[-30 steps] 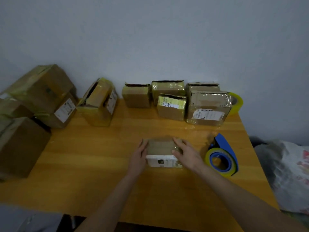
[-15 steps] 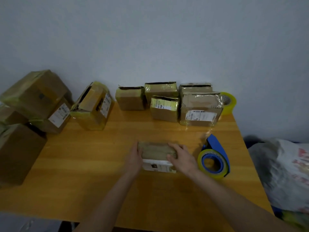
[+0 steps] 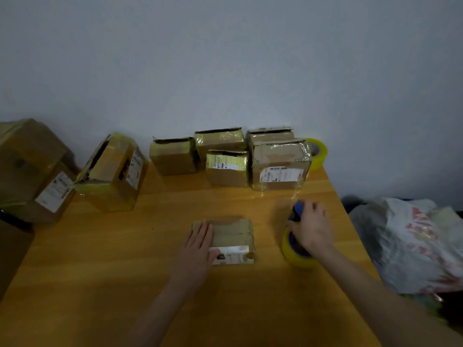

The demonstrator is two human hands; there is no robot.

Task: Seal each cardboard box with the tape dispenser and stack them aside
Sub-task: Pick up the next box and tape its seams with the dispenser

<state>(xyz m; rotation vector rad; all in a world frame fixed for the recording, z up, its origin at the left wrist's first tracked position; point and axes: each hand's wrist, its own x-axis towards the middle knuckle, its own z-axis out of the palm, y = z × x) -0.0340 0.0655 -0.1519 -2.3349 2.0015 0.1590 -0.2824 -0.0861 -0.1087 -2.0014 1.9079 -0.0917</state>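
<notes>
1. Front middle of orange-brown wooden table (image 3: 112,271): small flat brown cardboard box (image 3: 233,234) with white label
2. Flat on its left part: left hand (image 3: 198,246), fingers straight and together
3. Just right, apart from the box: blue tape dispenser (image 3: 292,254) with yellow roll, gripped from above by right hand (image 3: 312,230), fingers curled round it
4. By the grey wall (image 3: 225,58): row of taped cardboard boxes (image 3: 226,169), spare yellow tape roll (image 3: 318,154) at its right end
5. Far left: pile of larger cardboard boxes (image 3: 30,166)
</notes>
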